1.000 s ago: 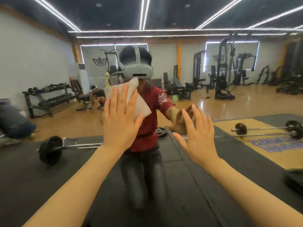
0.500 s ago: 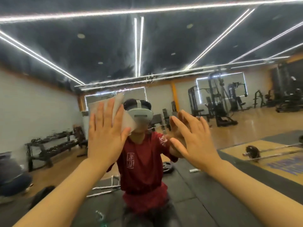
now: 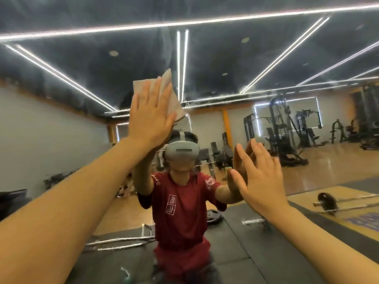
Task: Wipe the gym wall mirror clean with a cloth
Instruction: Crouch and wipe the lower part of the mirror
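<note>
Left hand [image 3: 150, 117], fingers [image 3: 152, 93] straight, pressed the cloth [image 3: 164, 95] flat on the mirror [image 3: 287, 48]; uncleaned glass lay above them; right hand [image 3: 260, 177], fingers spread, braced lower.

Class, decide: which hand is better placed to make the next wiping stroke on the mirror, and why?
Left. The left hand already presses the folded pale cloth flat against the wall mirror; the right hand is bare.

cloth [image 3: 164, 95] under left hand [image 3: 150, 117] on mirror [image 3: 287, 64] | right hand [image 3: 259, 179] lower right
</note>
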Tool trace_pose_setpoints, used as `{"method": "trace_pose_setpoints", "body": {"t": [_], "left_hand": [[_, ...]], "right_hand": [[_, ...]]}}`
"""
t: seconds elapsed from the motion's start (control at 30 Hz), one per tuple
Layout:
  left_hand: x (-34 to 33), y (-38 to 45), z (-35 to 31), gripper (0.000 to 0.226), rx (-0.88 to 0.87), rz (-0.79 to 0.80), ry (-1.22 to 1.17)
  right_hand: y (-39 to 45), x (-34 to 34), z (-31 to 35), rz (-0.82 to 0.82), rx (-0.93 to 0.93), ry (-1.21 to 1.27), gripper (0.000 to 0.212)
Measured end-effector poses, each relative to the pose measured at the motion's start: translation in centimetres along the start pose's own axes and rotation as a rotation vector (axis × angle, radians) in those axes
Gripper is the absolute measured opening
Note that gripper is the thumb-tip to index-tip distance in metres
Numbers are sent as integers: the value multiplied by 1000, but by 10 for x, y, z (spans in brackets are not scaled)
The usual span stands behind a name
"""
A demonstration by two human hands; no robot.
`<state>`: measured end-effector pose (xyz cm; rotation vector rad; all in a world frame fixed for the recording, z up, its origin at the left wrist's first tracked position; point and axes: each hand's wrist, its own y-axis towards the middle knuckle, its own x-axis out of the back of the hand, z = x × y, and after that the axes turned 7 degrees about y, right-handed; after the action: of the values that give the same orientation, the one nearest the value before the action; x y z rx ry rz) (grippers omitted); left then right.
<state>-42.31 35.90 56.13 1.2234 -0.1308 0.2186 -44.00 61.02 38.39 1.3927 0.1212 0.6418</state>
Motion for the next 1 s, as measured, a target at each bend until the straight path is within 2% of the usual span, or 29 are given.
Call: {"method": "trace_pose_setpoints", "body": {"t": [0.1,0.23,0.27,0.3,0.4,0.47,0.5,0.63,0.73,0.8,0.9,0.93,1.0], "left_hand": [[-7,5,-36,68,-130,-5,31],[-13,-19,-31,62,-557,21,146],[-10,-17,-22,61,-601,19,156],[-5,-12,-15,61,-580,19,132],[5,9,-15,67,-277,-3,-44],[1,8,-30,68,-203,4,0],[-4,1,-37,67,-224,14,21],[-21,-48,-40,58,-484,45,44],[-19,-50,-28,57,-575,60,72],[-16,-39,-38,61,-503,75,70],[-15,-29,-74,64,-283,88,52],[-15,-31,-81,64,-259,95,54],[-15,-39,-81,66,-316,109,75]], "right_hand": [[0,0,-1,3,13,-15,64],[0,7,-5,46,14,-14,63],[0,9,-6,55,18,-16,64],[1,9,-7,58,25,-21,64],[0,9,-7,70,25,-25,63],[-1,10,-6,73,23,-19,63],[-1,11,-5,79,25,-16,63],[-1,19,-10,136,46,-5,66],[0,24,-13,189,46,24,74],[1,26,-12,209,43,14,80],[1,30,-9,256,26,62,84],[2,34,-7,273,26,90,85],[3,40,-8,258,14,122,86]]}}
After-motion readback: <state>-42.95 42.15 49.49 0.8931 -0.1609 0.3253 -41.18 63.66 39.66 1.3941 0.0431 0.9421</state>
